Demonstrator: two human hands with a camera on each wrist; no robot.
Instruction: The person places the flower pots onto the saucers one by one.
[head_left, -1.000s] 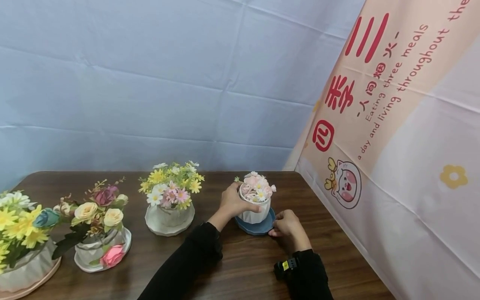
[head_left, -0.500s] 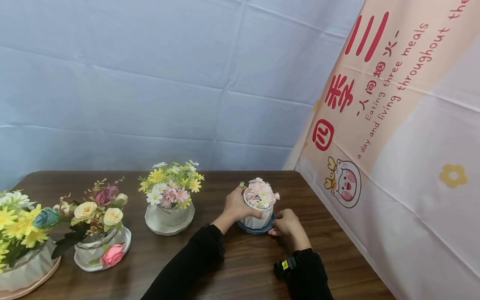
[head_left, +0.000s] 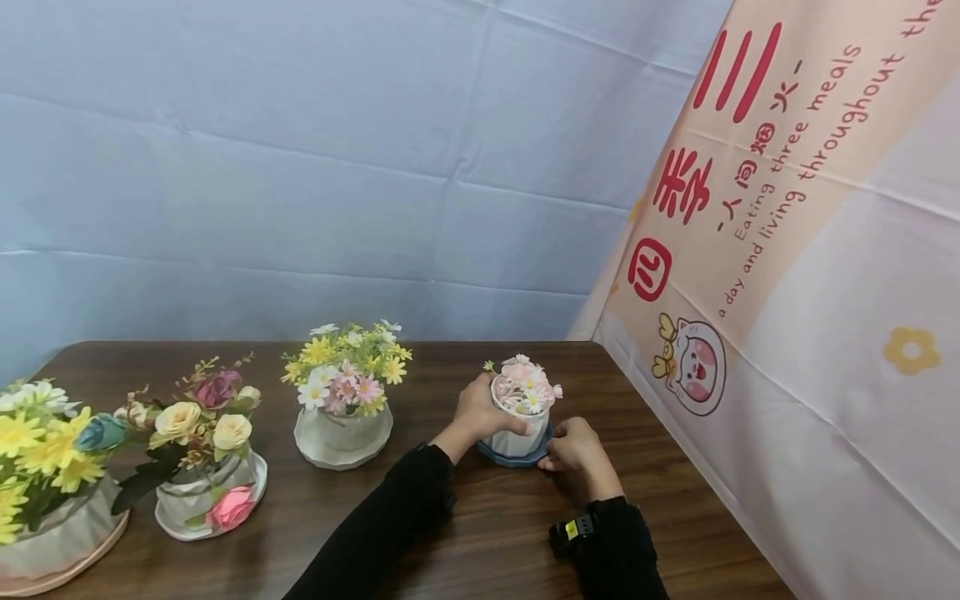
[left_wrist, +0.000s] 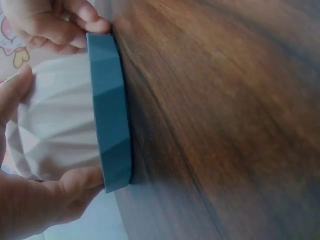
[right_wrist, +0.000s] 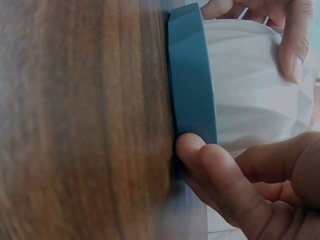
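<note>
A small white faceted pot [head_left: 516,440] filled with pink and white flowers [head_left: 525,385] sits in a blue saucer [head_left: 517,457] on the dark wooden table [head_left: 465,542]. My left hand [head_left: 486,413] grips the pot's side. In the left wrist view its thumb and fingers [left_wrist: 60,200] wrap the pot [left_wrist: 55,125] above the saucer [left_wrist: 111,115]. My right hand [head_left: 562,452] pinches the saucer's right rim. The right wrist view shows its fingertips [right_wrist: 195,147] against the saucer's edge [right_wrist: 192,85], with the pot [right_wrist: 250,95] behind.
Three more flower arrangements stand to the left: a daisy pot [head_left: 343,429], a rose pot [head_left: 202,492] and a yellow bunch [head_left: 52,533] at the frame's edge. A printed banner [head_left: 787,333] hangs close on the right. A blue cloth backdrop [head_left: 300,167] is behind the table.
The white pot has shifted slightly right and settled lower in the blue saucer. My left hand moved with it; my right hand stayed on the saucer's rim.
</note>
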